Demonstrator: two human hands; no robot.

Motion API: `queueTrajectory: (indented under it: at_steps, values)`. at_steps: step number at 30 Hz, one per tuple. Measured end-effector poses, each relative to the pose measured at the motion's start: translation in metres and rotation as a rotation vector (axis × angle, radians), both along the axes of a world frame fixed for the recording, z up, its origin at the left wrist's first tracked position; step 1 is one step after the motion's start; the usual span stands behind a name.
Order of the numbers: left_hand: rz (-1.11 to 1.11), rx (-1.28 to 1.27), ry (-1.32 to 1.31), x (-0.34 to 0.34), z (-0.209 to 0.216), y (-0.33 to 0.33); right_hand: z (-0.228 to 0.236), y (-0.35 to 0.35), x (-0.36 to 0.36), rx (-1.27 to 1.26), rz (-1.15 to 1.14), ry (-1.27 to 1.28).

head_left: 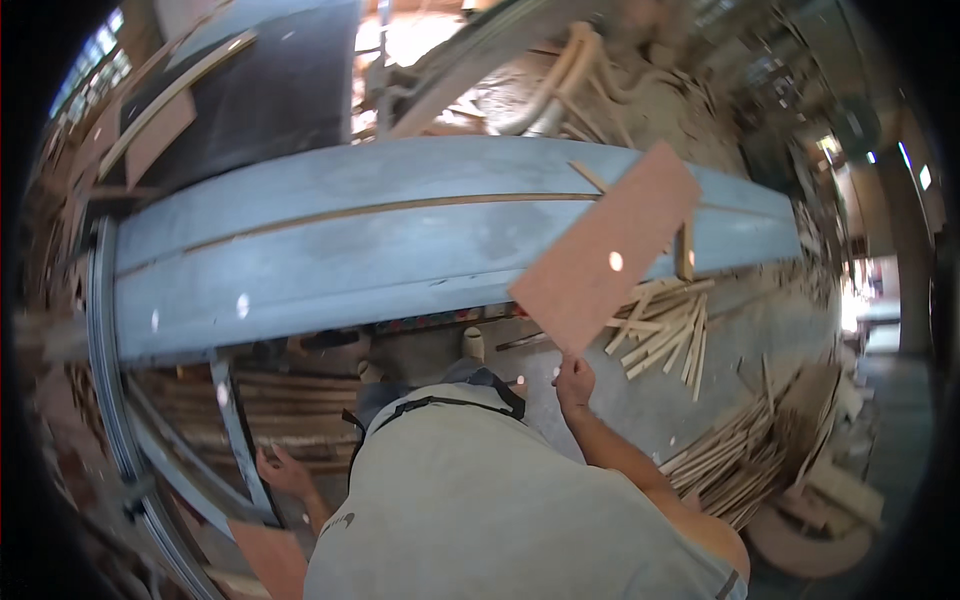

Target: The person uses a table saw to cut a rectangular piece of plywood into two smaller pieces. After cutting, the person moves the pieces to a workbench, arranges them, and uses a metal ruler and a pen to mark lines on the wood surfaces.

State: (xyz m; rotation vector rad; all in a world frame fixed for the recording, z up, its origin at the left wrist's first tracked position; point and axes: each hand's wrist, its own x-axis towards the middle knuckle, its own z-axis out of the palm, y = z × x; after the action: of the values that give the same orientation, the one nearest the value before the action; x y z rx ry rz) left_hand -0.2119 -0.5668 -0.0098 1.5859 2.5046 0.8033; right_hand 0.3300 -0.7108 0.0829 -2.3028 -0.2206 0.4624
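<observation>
My right hand [574, 384] is closed on the near corner of a thin reddish-brown rectangular board [612, 245]. The board slants up and to the right, its far part over the light blue machine table [330, 240]. On the left, my left hand [286, 472] is open and holds nothing, its fingers loosely bent beside a grey metal frame leg [240, 430]. Close to the left forearm, a second reddish-brown board [270, 556] is partly cut off by the lower edge and my body.
Light wooden strips [665, 325] lie by the table's right near side, and a larger strip pile [735, 465] lies at lower right. A metal rail [105, 300] bounds the table's left end. Beyond is a dark tabletop [270, 90] carrying a long wooden strip [180, 95].
</observation>
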Motion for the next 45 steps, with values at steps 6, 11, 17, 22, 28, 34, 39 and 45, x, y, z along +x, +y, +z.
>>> queueTrajectory:
  at_steps: [6, 11, 17, 22, 28, 34, 39, 45]
  values:
    - [-0.169, -0.077, 0.030, 0.010, -0.029, 0.143, -0.041, -0.034, 0.110, 0.368, -0.519, 0.432]
    - [-0.099, -0.268, -0.089, -0.007, -0.029, 0.177, -0.088, -0.012, 0.210, 0.743, -0.383, 0.723]
    - [0.229, -0.574, -0.055, 0.017, 0.018, 0.207, -0.099, -0.071, 0.249, 0.700, -0.212, 0.234]
    - [0.217, -0.745, 0.027, 0.045, 0.034, 0.180, -0.019, -0.036, 0.228, 0.324, -0.260, -0.253]
    - [0.240, -0.791, -0.022, 0.048, 0.049, 0.180, 0.083, 0.054, 0.203, 0.371, 0.060, -0.694]
    - [0.214, -0.747, -0.105, 0.030, 0.056, 0.168, 0.144, 0.229, 0.135, 0.528, 0.673, -0.525]
    - [0.223, -0.725, -0.216, 0.019, 0.040, 0.178, 0.108, 0.396, 0.042, 0.337, 1.070, -0.376]
    - [0.415, 0.042, -0.231, 0.001, 0.023, 0.194, 0.061, 0.519, -0.066, 0.004, 1.314, -0.162]
